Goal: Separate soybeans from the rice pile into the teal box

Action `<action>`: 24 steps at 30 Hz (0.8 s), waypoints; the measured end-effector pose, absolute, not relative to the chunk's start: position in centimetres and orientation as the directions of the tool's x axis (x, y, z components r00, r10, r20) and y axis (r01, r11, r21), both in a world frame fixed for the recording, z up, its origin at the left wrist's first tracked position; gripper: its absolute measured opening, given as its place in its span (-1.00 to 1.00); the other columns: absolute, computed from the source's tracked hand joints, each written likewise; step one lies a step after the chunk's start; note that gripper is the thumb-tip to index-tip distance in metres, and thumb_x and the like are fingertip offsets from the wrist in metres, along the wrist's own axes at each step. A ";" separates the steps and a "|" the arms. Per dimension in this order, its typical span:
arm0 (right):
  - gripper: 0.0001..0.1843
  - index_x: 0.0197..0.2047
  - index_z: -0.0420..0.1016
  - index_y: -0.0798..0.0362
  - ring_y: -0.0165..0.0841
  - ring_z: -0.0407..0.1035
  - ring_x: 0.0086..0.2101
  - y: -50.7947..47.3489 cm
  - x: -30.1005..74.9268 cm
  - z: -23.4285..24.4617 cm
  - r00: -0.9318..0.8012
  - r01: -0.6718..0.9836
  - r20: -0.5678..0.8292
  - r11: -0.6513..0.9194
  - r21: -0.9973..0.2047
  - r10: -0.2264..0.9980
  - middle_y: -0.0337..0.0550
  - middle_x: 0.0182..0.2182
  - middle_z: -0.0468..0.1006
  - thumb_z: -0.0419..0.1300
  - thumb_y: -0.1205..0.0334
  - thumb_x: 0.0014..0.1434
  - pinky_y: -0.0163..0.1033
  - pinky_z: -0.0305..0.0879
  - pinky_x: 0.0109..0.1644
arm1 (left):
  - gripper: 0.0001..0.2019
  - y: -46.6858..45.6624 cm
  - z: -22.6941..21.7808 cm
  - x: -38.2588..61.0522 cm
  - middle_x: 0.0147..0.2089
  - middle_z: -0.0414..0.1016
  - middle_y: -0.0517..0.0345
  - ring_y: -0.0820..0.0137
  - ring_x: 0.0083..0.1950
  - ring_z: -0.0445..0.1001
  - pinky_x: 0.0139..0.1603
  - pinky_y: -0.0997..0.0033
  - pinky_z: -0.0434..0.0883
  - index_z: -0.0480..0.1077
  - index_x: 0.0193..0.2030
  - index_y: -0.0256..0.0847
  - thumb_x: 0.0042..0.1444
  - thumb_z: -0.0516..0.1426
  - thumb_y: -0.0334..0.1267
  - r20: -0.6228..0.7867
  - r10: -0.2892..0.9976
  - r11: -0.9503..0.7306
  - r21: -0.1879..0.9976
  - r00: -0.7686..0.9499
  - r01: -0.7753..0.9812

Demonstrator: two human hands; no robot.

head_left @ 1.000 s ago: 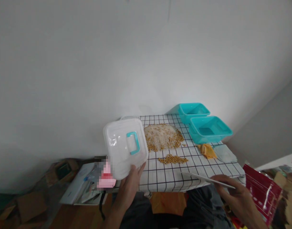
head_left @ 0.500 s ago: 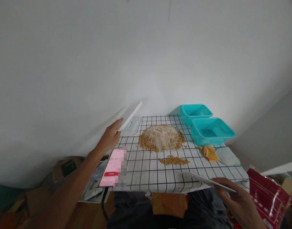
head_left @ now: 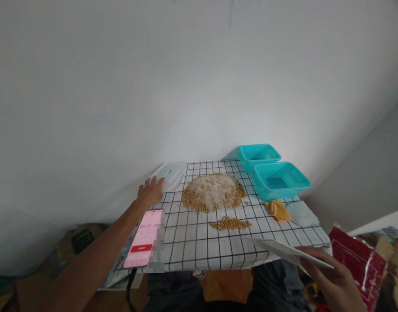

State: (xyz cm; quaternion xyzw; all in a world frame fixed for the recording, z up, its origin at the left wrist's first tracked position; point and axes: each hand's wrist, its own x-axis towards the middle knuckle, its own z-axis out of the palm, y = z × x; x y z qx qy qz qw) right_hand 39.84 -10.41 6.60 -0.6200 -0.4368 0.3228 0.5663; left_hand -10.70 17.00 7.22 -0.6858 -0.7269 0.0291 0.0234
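Note:
My left hand (head_left: 151, 192) is open, its fingers stretched out over the near edge of a white, translucent lid (head_left: 171, 174). That lid lies flat at the table's far left corner, stacked on what looks like another lid. My right hand (head_left: 331, 275) grips a thin, stiff white card (head_left: 280, 249) by its right end, thumb on top. The card slants over the table's front edge. Between the hands sit a large mixed heap of rice (head_left: 215, 188) and yellow beans (head_left: 194, 200), and nearer me a small pile of yellow beans (head_left: 230, 223).
Two turquoise containers (head_left: 280, 180) stand at the back right. A yellow cloth (head_left: 277, 210) and a pale folded cloth (head_left: 301, 213) lie before them. A phone (head_left: 143, 238) with a running timer rests at the front left. A red bag (head_left: 357, 264) is off the table's right side.
The white lid, tilted up in my left hand before, now lies flat, and the fingers have opened on it. My right hand still holds the card, slightly shifted right.

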 end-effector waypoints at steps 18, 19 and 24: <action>-0.70 -0.29 0.69 -0.04 -0.29 0.53 -0.35 -13.3 42.9 4.1 0.545 -0.289 -0.115 0.058 -0.955 0.831 -0.18 -0.42 0.64 0.54 0.05 -0.11 -0.35 0.44 -0.30 | -0.30 17.6 11.8 0.2 0.59 -0.20 -0.23 -0.20 0.57 -0.25 0.47 -0.34 -0.14 0.08 0.46 -0.34 0.20 0.05 -0.15 0.063 0.986 -0.167 0.210 0.158 0.963; -0.69 -0.27 0.69 -0.05 -0.29 0.54 -0.34 -13.3 43.0 4.0 0.549 -0.329 -0.136 0.063 -0.942 0.825 -0.20 -0.43 0.65 0.54 0.08 -0.11 -0.36 0.45 -0.28 | -0.32 17.6 12.4 2.5 0.60 -0.22 -0.12 -0.11 0.58 -0.27 0.50 -0.23 -0.16 0.08 0.46 -0.26 0.22 0.05 -0.12 0.085 0.972 -0.236 0.270 0.221 0.933; -0.69 -0.21 0.70 -0.07 -0.31 0.58 -0.30 -13.6 43.5 3.6 0.544 -0.475 -0.213 0.088 -0.876 0.812 -0.21 -0.30 0.71 0.54 0.18 -0.08 -0.38 0.52 -0.21 | -0.29 17.5 13.3 15.3 0.34 0.38 -0.18 0.13 0.26 0.44 0.20 0.16 0.45 0.09 0.43 -0.20 0.30 -0.02 0.21 0.025 0.910 -0.336 0.626 0.413 0.704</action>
